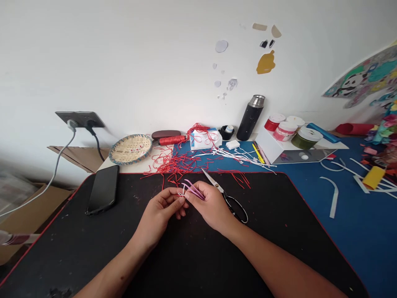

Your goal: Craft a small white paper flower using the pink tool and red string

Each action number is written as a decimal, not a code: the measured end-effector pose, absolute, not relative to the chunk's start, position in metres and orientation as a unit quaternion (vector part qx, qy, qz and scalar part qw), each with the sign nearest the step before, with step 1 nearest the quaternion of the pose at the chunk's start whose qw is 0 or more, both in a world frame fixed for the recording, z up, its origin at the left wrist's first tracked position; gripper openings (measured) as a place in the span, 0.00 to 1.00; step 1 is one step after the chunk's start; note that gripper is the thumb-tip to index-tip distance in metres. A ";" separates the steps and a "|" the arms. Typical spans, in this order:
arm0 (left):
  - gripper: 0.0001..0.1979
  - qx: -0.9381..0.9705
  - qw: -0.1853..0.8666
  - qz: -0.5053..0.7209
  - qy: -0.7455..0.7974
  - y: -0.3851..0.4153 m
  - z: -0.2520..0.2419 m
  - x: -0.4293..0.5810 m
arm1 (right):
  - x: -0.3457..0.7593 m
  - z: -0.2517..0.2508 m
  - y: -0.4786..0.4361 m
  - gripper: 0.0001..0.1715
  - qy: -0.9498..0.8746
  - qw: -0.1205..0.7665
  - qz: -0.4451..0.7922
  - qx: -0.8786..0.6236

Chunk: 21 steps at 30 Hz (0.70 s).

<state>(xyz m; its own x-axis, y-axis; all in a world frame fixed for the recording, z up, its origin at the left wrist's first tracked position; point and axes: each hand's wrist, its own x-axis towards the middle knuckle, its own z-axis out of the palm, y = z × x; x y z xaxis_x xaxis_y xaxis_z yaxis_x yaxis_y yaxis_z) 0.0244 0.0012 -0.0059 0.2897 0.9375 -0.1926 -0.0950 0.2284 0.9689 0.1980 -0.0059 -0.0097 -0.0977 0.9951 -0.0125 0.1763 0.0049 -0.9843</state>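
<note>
Pinching a bundle of pink loops (194, 190) in midair, a person works with both bare hands over a black mat (65, 252) on a blue bench (350, 240). The left hand (159, 211) and right hand (211, 207) meet near the mat's center. The left fingers (172, 197) curl inward, with their tips on the loops' gathered end, where a thin white strand shows. The right fingers (192, 193) press together on the pink strips from the other side.

Scissors (235, 209) with black handles lie just past the right hand at 2 o'clock, blades angled toward 11 o'clock. A phone (102, 190) rests on the mat at 10 o'clock. Red strands (176, 163) spill across the mat's far edge at 12 o'clock, below a red spool (172, 140) and a white box (204, 140). A woven tray (130, 149) sits at 11 o'clock, a black flask (249, 118) at 1 o'clock. Jars (283, 128) stand on a white block (269, 145) at 2 o'clock, and white strips (333, 194) lie at 3 o'clock.
</note>
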 end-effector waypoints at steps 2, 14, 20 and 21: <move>0.18 0.475 0.646 0.407 0.438 0.001 -0.006 0.024 | 0.200 -0.009 -0.005 0.10 -0.567 0.428 0.486 -0.509; 0.17 0.457 0.606 0.470 0.450 0.010 -0.005 0.014 | 0.208 -0.004 -0.007 0.16 -0.613 0.429 0.455 -0.483; 0.17 0.473 0.605 0.459 0.448 0.011 -0.003 0.013 | 0.208 0.001 -0.011 0.17 -0.700 0.370 0.393 -0.467; 0.17 0.475 0.604 0.456 0.448 0.011 -0.002 0.013 | 0.209 0.001 -0.011 0.17 -0.708 0.362 0.381 -0.472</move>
